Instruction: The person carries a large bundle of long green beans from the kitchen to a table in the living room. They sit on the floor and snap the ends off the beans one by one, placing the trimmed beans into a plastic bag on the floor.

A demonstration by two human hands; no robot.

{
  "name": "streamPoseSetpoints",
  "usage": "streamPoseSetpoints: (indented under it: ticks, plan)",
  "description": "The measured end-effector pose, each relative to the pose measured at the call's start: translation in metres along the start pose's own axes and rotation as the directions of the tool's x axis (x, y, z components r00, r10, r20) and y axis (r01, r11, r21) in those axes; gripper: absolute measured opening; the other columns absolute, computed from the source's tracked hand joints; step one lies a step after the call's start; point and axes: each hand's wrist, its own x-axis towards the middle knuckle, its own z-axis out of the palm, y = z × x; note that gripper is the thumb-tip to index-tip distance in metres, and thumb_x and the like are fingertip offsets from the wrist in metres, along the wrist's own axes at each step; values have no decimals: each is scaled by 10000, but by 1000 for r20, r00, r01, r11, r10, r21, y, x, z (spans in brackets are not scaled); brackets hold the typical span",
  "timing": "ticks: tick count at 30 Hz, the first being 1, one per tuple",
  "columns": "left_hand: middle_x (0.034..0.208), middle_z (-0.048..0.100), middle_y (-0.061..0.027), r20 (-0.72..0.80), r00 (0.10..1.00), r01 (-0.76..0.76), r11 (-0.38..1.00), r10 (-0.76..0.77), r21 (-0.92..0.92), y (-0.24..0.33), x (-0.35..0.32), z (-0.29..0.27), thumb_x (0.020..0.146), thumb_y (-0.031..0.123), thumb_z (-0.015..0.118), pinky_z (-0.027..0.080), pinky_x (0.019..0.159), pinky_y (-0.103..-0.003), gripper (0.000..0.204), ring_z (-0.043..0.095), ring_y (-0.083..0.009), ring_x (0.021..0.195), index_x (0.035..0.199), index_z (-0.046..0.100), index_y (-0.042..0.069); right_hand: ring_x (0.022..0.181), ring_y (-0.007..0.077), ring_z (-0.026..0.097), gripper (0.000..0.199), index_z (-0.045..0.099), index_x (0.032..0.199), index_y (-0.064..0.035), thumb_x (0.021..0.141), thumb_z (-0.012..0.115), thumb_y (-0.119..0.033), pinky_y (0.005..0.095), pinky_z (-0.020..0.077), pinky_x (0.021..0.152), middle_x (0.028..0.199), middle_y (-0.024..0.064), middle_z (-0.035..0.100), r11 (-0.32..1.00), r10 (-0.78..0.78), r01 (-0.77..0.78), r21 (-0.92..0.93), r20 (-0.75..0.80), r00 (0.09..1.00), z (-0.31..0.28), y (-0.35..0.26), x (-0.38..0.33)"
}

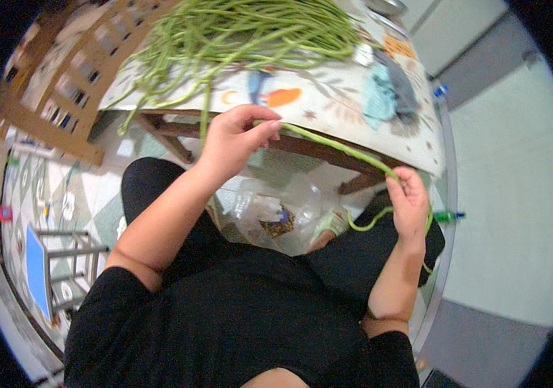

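Note:
A long green bean [338,147] stretches between my two hands, just in front of the table's near edge. My left hand [241,132] pinches one end of it between thumb and fingertips. Lower and to the right, my right hand [409,200] is closed around the bean farther along. Below that hand, green lengths hang down over my right thigh, one curling to the left; whether they belong to the same bean I cannot tell. A big heap of long beans [257,32] lies on the table beyond my hands, some drooping over the front edge.
The table's patterned white cloth [328,97] carries a teal and grey cloth [386,94] at the right. A clear plastic bag [273,216] with scraps sits on the floor between my legs. A blue-topped stool [38,271] stands left, a green bottle [448,216] right.

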Motion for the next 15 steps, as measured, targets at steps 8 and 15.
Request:
streamPoseSetpoints:
  ticks: [8, 15]
  plan:
    - [677, 605, -43, 331, 929, 66, 955, -164, 289, -56, -37, 20, 759, 92, 613, 451, 549, -233, 125, 552, -85, 607, 851, 610, 7, 450, 27, 299, 188, 507, 964, 33, 842, 475, -106, 162, 212, 396, 562, -32, 393, 985, 36, 89, 149, -675, 737, -97, -18, -24]
    - [674, 591, -104, 598, 762, -234, 756, -249, 612, -56, -49, 53, 772, 148, 580, 455, 546, -297, 231, 572, -201, 568, 988, 576, 66, 640, 202, 557, 216, 559, 935, 4, 823, 486, -165, 309, 438, 596, 745, 104, 593, 870, -236, -263, -418, -820, 521, -221, 90, -83]
